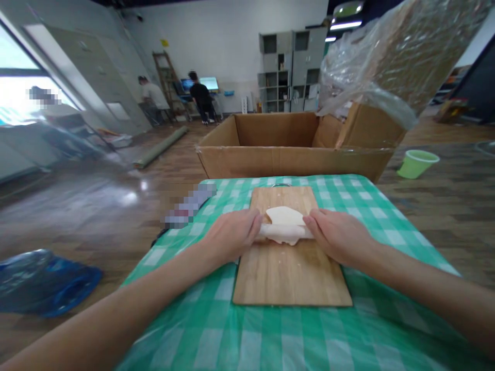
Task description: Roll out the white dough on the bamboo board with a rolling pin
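Note:
A flat, pale sheet of dough (285, 214) lies on a wooden cutting board (292, 281). Across it rests a whitish rolling pin (286, 231), roughly level from left to right. My left hand (234, 234) is closed around the pin's left end, and my right hand (340, 237) grips the right end. Dough shows both beyond the pin and in a ragged edge on the near side. The pin's tips are hidden inside my fingers.
The board lies on a green-and-white checked tablecloth (185, 330). A pixelated packet (189, 206) is at the table's left edge. Behind stands a big cardboard box (270, 161); a green bucket (415, 166) is right, a blue plastic bag (46, 283) left. Several people are farther back.

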### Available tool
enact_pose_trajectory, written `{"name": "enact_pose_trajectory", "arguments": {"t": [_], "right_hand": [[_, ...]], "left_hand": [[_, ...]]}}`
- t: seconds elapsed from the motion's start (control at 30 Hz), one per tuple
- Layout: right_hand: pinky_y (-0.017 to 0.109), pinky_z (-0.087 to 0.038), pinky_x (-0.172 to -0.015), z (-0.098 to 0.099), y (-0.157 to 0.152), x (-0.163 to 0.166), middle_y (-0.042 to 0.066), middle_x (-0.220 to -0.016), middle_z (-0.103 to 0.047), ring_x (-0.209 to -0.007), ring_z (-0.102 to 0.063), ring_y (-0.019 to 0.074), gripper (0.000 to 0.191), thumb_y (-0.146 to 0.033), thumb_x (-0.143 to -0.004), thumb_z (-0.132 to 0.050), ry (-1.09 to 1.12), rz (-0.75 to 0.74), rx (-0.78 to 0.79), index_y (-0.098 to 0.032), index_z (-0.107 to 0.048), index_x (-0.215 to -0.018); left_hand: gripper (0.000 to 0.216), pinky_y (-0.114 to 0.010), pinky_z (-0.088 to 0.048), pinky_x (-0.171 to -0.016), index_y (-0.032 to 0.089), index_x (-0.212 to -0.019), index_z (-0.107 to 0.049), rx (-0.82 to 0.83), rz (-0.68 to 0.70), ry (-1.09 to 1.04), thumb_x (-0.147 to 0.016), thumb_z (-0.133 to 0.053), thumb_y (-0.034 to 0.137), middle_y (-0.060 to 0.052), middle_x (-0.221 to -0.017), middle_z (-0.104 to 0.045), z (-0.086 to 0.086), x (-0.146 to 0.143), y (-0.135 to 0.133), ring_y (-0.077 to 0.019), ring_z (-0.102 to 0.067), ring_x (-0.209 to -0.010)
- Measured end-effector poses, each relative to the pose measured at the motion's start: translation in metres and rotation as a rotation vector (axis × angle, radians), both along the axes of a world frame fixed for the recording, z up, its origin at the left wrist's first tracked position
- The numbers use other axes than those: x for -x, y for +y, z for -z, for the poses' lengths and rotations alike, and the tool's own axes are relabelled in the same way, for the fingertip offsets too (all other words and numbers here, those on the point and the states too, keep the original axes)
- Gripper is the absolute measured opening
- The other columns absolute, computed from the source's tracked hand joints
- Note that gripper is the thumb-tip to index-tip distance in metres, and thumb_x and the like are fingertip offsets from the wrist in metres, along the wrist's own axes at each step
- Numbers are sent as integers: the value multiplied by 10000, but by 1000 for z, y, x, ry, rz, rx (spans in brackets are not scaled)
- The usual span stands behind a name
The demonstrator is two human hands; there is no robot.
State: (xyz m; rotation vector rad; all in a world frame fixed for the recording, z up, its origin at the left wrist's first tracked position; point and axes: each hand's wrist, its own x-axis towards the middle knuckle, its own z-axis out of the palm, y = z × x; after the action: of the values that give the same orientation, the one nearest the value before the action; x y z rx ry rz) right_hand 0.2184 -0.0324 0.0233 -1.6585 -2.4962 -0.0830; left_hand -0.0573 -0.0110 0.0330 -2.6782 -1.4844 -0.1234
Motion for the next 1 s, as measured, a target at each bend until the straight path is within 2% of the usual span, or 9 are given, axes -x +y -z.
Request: {"name": "enact_pose_trajectory", "arguments": {"t": [0.17, 0.33, 0.47, 0.57, 0.63, 0.77, 0.87, 1.0], "right_hand": [[363, -348, -640, 2, 28, 8, 115, -971, -772, -823, -698, 243, 511, -359, -1119, -231, -48, 24, 7, -190, -672, -924], [372, -341, -605, 4, 28, 11, 116, -916, -756, -789, -693, 255, 475, -327, -1103, -259, -105, -36, -116, -193, -673, -912], [380, -391, -637, 5, 18, 13, 130, -937, -733, -873, -677, 283, 467, -346, -1109, -246, -101, -67, -192, -184, -661, -968], [394, -458, -720, 7, 13, 13, 158, -1049, -714, -979, -646, 310, 452, -385, -1111, -267, -87, -90, -234, -164, -661, -1086], [417, -492, -769, 10, 10, 12, 179, -1159, -698, -1038, -628, 330, 474, -428, -1111, -275, -70, -96, -233, -148, -643, -1217], [477, -523, -871, 15, -3, 9, 209, -1405, -616, -1143, -596, 364, 559, -465, -1106, -279, -45, -117, -203, -102, -538, -1443], [519, -518, -930, 17, -16, 8, 198, -1526, -553, -1178, -578, 384, 605, -497, -1091, -321, -28, -144, -168, -101, -478, -1520], [582, -488, -968, 18, -29, 7, 187, -1654, -434, -1234, -551, 422, 701, -595, -1065, -344, -20, -183, -154, -130, -425, -1583]], "left_hand": [[431, -390, -489, -725, 182, -931, -651, 12, -107, 38, -1088, -276, 324, -104, -908, -720, 11, -4, 24, -261, -673, -809], [375, -426, -522, -920, 171, -921, -649, -54, 3, -47, -1066, -311, 246, -118, -1001, -677, 24, -1, 23, -262, -635, -1005], [329, -444, -504, -958, 176, -917, -633, -68, 75, -23, -1058, -337, 181, -121, -1061, -651, 23, 4, 17, -270, -585, -1045], [343, -472, -480, -954, 156, -933, -627, -55, 138, 36, -1066, -312, 166, -132, -1079, -642, 20, 4, 16, -277, -548, -1017], [342, -462, -474, -947, 150, -974, -619, -48, 129, 12, -1073, -292, 170, -127, -1082, -634, 17, 3, 16, -268, -535, -1003], [362, -467, -463, -941, 147, -983, -605, -33, 142, -11, -1076, -257, 179, -133, -1078, -626, 11, -1, 14, -268, -527, -982], [389, -485, -463, -935, 151, -956, -601, -10, 172, 7, -1079, -234, 196, -142, -1066, -628, 9, -2, 10, -275, -531, -960], [357, -491, -472, -958, 177, -967, -593, 9, 134, -50, -1078, -260, 240, -125, -1044, -626, 8, -2, 2, -277, -546, -962]]}}
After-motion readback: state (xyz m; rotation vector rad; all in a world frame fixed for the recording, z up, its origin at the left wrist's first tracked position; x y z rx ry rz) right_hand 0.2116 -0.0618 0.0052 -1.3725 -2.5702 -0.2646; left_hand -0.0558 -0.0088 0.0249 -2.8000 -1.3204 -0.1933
